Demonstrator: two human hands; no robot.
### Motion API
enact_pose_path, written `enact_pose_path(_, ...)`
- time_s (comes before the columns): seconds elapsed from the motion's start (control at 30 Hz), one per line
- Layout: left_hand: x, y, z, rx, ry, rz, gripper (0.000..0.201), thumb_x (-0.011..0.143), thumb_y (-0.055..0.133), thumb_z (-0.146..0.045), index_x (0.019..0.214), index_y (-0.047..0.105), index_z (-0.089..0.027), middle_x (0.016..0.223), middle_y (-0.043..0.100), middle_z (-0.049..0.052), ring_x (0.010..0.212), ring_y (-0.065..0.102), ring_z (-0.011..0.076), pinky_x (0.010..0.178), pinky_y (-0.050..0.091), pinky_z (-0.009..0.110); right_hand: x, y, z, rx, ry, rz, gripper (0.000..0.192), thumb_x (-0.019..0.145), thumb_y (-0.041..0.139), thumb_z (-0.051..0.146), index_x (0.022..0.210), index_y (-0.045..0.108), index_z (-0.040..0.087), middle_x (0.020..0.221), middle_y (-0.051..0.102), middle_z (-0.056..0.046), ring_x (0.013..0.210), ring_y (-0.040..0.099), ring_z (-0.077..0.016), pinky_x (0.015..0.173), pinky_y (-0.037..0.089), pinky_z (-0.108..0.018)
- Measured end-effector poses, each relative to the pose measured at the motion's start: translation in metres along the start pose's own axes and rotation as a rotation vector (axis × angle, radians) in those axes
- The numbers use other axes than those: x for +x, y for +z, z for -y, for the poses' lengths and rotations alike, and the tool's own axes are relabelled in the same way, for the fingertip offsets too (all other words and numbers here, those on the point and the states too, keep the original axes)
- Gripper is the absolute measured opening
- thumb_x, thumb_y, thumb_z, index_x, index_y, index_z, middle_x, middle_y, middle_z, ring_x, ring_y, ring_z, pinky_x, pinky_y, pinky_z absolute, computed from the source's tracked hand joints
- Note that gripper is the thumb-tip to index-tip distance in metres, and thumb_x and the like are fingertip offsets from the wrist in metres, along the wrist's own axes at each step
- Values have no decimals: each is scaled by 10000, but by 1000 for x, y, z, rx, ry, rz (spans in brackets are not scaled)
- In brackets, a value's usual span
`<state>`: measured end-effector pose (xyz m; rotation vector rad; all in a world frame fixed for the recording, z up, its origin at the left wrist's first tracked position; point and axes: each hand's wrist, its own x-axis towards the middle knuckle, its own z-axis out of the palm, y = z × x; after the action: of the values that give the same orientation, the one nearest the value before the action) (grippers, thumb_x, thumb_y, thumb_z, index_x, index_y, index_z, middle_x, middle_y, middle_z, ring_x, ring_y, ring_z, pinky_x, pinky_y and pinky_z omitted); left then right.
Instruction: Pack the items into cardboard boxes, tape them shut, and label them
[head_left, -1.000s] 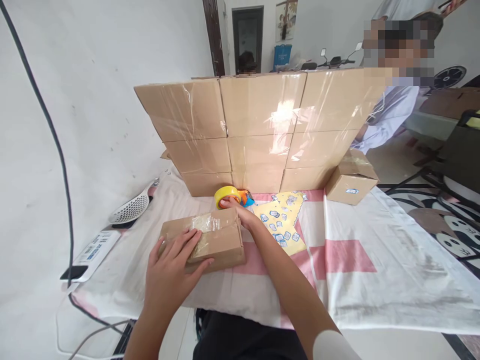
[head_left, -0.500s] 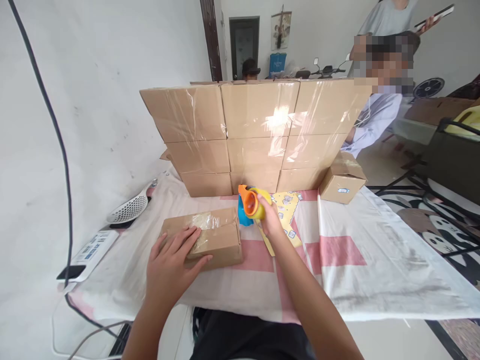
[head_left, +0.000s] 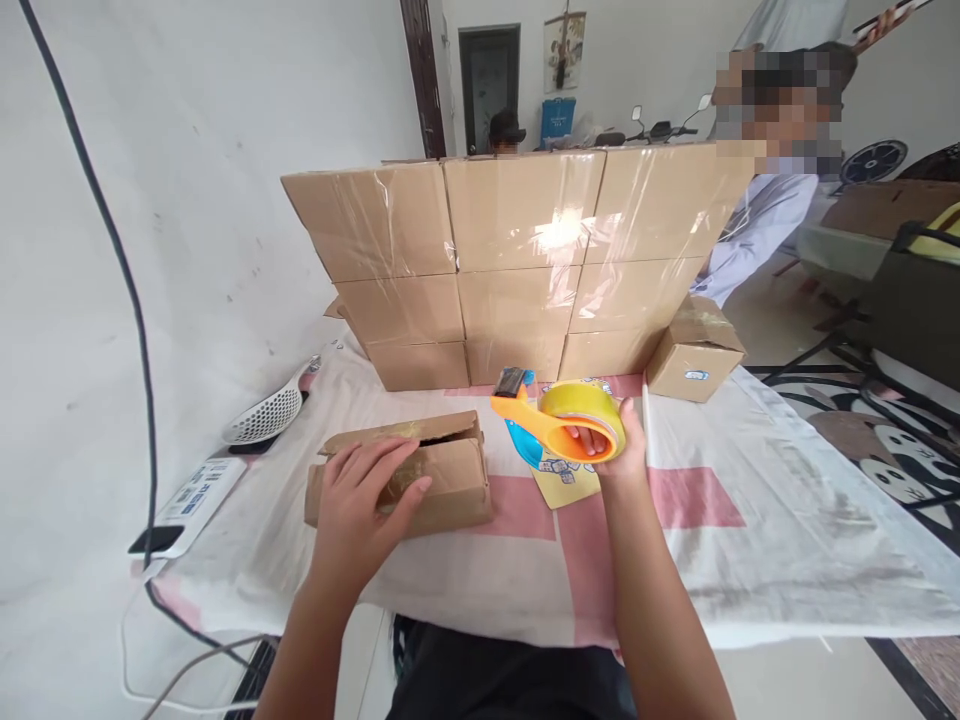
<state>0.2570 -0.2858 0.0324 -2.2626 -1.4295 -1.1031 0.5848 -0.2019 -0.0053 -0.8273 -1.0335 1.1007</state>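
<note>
My left hand (head_left: 369, 490) lies over a small cardboard box (head_left: 446, 475) on the near part of the table, fingers stretched across its top and thumb apart. A dark gap shows between the top flaps of this box, and tape shines beneath my fingers. In my right hand (head_left: 626, 445) is an orange tape dispenser (head_left: 551, 430) with a yellowish roll of tape (head_left: 581, 402), held above the table. Some fingers reach through its ring, and its dark cutter end points left. A blue curved object (head_left: 523, 442) is partly hidden behind the dispenser, near a yellow patterned sheet (head_left: 562, 492).
Taped cardboard boxes (head_left: 517, 220) form a wall at the back, with a single box (head_left: 696, 350) at its right end. Along the left lie a white perforated ladle (head_left: 266, 415) and a white power strip (head_left: 196, 505). A person (head_left: 772, 215) is beyond the boxes.
My right hand has moved right and turned the tape dispenser, so its ring and cutter now show. The small box's flaps have parted under my left hand, which stays on top.
</note>
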Motion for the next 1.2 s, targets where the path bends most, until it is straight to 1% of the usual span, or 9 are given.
enact_pose_path(0.17, 51, 4, -39, -272, -166, 164, 297, 988, 550, -402, 1203, 684, -247, 1159, 761, 42, 1089, 689, 236, 985, 439, 382, -5, 0, 5, 59, 1, 94, 693, 696, 571, 899, 406, 470, 278, 268, 330, 9, 257, 300, -135, 367, 256, -316)
enact_pose_path(0.27, 80, 5, -60, -349, -289, 412, 325, 1000, 495, -472, 906, 685, -226, 896, 736, 16, 851, 660, 204, 790, 441, 333, -9, -1, 1, 115, 28, 57, 598, 674, 657, 846, 538, 572, 270, 284, 360, 29, 247, 304, -144, 367, 235, -308)
enact_pose_path(0.33, 91, 8, -66, -342, -331, 499, 431, 1001, 468, -512, 703, 548, -210, 706, 622, 0, 684, 552, 172, 657, 371, 310, -11, -3, -3, 142, 35, -8, 555, 657, 695, 821, 669, 637, 269, 314, 403, 47, 252, 307, -144, 381, 257, -308)
enact_pose_path(0.43, 97, 13, -67, -350, -375, 493, 479, 1005, 440, -518, 648, 361, -209, 612, 453, -13, 596, 406, 151, 570, 272, 305, -11, -9, -6, 134, 20, -83, 542, 645, 717, 805, 765, 660, 280, 426, 490, 45, 340, 409, -155, 462, 370, -338)
enact_pose_path(0.57, 101, 15, -61, -369, -275, 531, 436, 1019, 422, -466, 678, 326, -211, 652, 446, -10, 627, 420, 153, 585, 286, 298, -10, -14, -3, 84, -27, -139, 527, 623, 738, 784, 737, 649, 278, 624, 601, -12, 580, 566, -215, 641, 461, -408)
enact_pose_path(0.67, 107, 13, -59, -381, -199, 579, 400, 1026, 404, -431, 697, 346, -211, 679, 472, -11, 653, 450, 152, 609, 308, 289, -11, -15, 1, 80, -40, -154, 539, 608, 730, 796, 712, 642, 274, 670, 616, -28, 615, 559, -222, 640, 451, -410)
enact_pose_path(0.9, 113, 13, -61, -458, -262, 678, 406, 1018, 404, -436, 698, 308, -206, 665, 394, -20, 641, 371, 137, 591, 281, 273, -12, -17, 7, 117, -73, -134, 532, 618, 725, 789, 649, 632, 266, 591, 542, -14, 546, 496, -194, 596, 407, -379)
enact_pose_path(1.1, 111, 17, -64, -428, -301, 626, 415, 993, 457, -390, 663, 296, -196, 638, 322, -31, 611, 313, 120, 571, 250, 275, -10, -18, 10, 106, -90, -135, 559, 605, 710, 809, 589, 589, 264, 558, 520, -11, 519, 472, -180, 563, 415, -368)
enact_pose_path(1.2, 109, 17, -66, -372, -268, 554, 309, 992, 473, -364, 729, 473, -202, 676, 468, -31, 649, 422, 126, 603, 314, 267, -10, -18, 12, 92, -122, -51, 605, 625, 702, 831, 514, 548, 256, 488, 434, 6, 451, 396, -145, 502, 375, -341)
